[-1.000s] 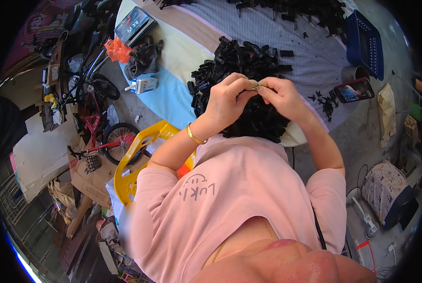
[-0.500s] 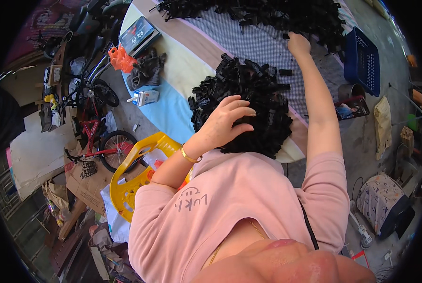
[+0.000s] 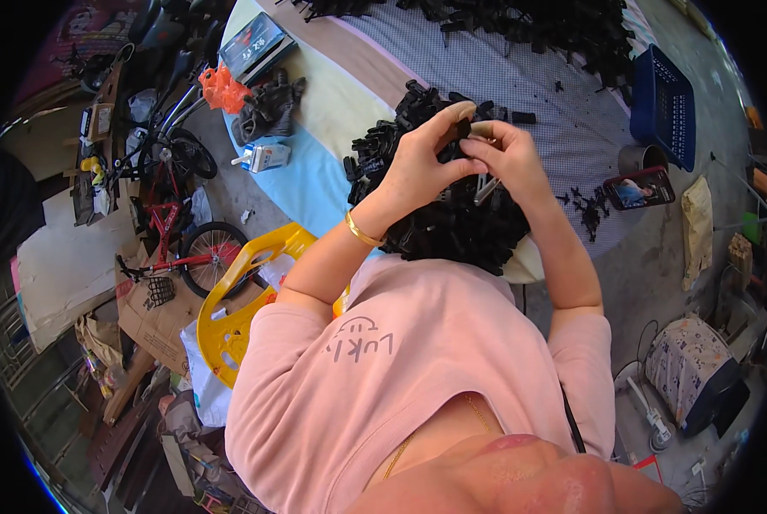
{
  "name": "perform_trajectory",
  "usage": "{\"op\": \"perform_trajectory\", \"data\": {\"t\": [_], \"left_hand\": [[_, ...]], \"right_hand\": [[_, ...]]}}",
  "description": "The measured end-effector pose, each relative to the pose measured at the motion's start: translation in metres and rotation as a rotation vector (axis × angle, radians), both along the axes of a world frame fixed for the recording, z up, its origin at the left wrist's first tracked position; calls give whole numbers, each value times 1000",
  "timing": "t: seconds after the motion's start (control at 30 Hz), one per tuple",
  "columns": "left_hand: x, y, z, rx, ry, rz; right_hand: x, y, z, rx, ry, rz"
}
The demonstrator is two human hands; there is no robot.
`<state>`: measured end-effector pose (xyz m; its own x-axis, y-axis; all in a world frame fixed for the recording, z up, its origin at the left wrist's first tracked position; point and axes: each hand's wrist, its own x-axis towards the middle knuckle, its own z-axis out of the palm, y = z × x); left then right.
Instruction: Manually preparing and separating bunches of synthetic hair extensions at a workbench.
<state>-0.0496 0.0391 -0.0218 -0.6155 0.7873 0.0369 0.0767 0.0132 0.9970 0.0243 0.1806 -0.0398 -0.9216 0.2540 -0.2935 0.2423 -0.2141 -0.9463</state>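
My left hand (image 3: 423, 161) is curled over a pile of small black plastic parts (image 3: 460, 227), thumb and fingers bent around a black plastic part (image 3: 464, 128). Close against it, my right hand (image 3: 513, 156) pinches at that same part with thumb and forefinger. A thin silver metal tool (image 3: 486, 188) sticks out below the right fingers; its kind is hidden. One loose black part (image 3: 523, 117) lies beyond the pile, on the checked cloth.
A larger heap of black parts (image 3: 520, 26) covers the table's far side. A blue plastic basket (image 3: 662, 107), a metal cup (image 3: 640, 159) and a phone (image 3: 640, 188) stand at right. Grey gloves (image 3: 268, 107) and a carton (image 3: 266, 158) lie left. A yellow plastic chair (image 3: 229, 330) is beside me.
My right hand has come back from the far heap to meet my left above the near pile. Small black scraps now show near the phone, where my right arm was.
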Motion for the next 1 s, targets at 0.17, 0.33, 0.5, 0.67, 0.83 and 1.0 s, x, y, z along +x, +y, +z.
{"op": "perform_trajectory", "data": {"t": [0.17, 0.33, 0.5, 0.67, 0.83, 1.0], "left_hand": [[4, -9, -5, 252, -485, 74], [8, -13, 1, 110, -393, 112], [16, -17, 16, -96, -128, 107], [19, -22, 26, -81, -99, 121], [22, -28, 17, 12, -153, 147], [31, -27, 8, 24, 84, 243]], "right_hand": [[25, -13, 18, -47, 140, -132], [29, -18, 27, 143, 226, -53], [26, -16, 26, 230, 93, 130], [30, -27, 26, 246, 144, 27], [34, -37, 31, 288, 188, 8], [33, -40, 30, 230, 148, -22]]}}
